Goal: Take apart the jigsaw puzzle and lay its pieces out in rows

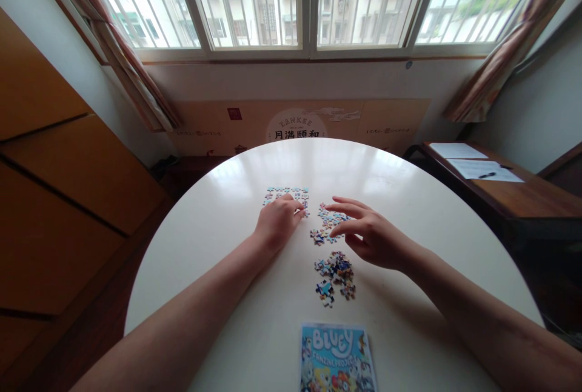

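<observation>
On the white table, a partly joined jigsaw puzzle border [287,189] lies flat beyond and beneath my left hand [279,220]. That hand is closed, its thumb and index fingertips together on a puzzle piece [306,212] at the border's right side. My right hand [370,231] hovers over a loose group of puzzle pieces [328,216], fingers apart and nothing visible in them. Part of that group is hidden by its fingers. Closer to me is a heaped pile of puzzle pieces [339,266], with a few lighter blue ones [324,289] at its near left.
A blue "Bluey" picture card or booklet [336,355] lies at the near side of the round white table [191,240]. Right of it stands a brown wooden desk [541,189] with papers [484,170] and pens. An orange-brown cabinet [50,198] is on the left; windows are ahead.
</observation>
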Motion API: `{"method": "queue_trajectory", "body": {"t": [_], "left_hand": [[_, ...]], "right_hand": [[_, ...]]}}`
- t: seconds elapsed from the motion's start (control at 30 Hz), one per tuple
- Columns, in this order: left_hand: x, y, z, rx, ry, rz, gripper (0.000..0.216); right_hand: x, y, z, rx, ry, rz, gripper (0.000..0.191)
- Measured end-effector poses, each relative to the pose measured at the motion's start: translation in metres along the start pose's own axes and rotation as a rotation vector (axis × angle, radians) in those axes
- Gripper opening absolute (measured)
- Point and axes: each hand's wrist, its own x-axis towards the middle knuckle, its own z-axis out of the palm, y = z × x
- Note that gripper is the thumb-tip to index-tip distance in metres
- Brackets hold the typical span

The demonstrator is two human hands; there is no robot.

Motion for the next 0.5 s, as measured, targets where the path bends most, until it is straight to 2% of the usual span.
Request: {"method": "queue_trajectory", "body": {"t": [0.2, 0.5], "left_hand": [[-0.001, -0.010, -0.012, 0.011, 0.088, -0.010, 0.017], [-0.003, 0.003, -0.002, 0.006, -0.082, 0.038, 0.018]], "right_hand": [[-0.001, 0.003, -0.002, -0.009, 0.011, 0.019, 0.040], [-0.001, 0.005, -0.001, -0.018, 0.020, 0.029, 0.038]]}}
